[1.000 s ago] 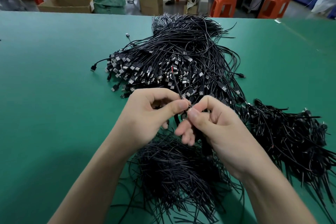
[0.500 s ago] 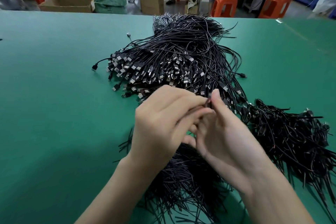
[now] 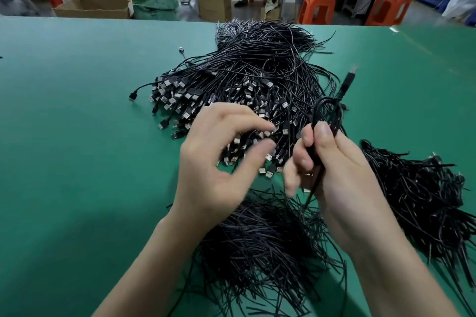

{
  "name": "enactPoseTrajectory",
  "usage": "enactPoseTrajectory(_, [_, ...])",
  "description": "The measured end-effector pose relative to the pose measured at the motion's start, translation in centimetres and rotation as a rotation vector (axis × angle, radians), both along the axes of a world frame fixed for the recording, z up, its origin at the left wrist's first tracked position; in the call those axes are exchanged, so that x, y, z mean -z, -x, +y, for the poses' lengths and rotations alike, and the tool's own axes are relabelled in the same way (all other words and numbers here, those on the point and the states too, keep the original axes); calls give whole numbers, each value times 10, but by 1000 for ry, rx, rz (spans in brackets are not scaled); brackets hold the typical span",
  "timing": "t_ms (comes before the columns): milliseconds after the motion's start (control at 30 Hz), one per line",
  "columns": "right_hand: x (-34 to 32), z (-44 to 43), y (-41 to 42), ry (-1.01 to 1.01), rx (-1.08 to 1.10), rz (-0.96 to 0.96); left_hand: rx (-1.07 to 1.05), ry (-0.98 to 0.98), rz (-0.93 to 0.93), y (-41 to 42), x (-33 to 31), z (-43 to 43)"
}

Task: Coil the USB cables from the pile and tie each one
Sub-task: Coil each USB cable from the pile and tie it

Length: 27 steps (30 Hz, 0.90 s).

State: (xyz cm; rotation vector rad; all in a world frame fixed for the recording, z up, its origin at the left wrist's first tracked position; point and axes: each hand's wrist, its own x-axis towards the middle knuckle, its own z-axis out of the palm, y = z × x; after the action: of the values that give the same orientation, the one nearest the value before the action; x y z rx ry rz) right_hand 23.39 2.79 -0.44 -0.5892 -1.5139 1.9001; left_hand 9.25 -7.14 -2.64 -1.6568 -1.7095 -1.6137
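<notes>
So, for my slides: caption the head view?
Right hand grips a coiled USB cable above the loose pile; left hand open beside it.

Motion-blurred left fingers [image 3: 257, 125] and plug [image 3: 354, 69]

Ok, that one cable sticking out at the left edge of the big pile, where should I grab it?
Pinch the stray cable by its plug end, coming in with the left hand from the left. The plug lies flat on the green table, clear of the pile, while the cord runs back into the tangle, so the plug is probably the only free grip.
</notes>
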Motion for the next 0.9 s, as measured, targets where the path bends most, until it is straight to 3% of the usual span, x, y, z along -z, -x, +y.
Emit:
enactPoseTrajectory(100, [-3,-1,-6,-15,-263,-65,214,189,-373,1,-8,1])
enactPoseTrajectory(167, [-3,-6,-6,-16,-403,-64,412,343,-447,4,-5,2])
enactPoseTrajectory(267, [-2,-9,-7,55,-572,-30,622,337,-579,6,-5,-1])
enactPoseTrajectory(433, [-4,-6,-10,164,-757,-32,701,352,-689,9,-3,-3])
enactPoseTrajectory(600, [-1,-6,-4,-1,-567,-154,622,288,-780,10,3,-1])
enactPoseTrajectory(767, [2,-5,-5,11,-519,-142,461,213,-712,8,10,6])
enactPoseTrajectory(900, [7,-6,-1,-199,-386,-161,401,229,-701,6,7,6])
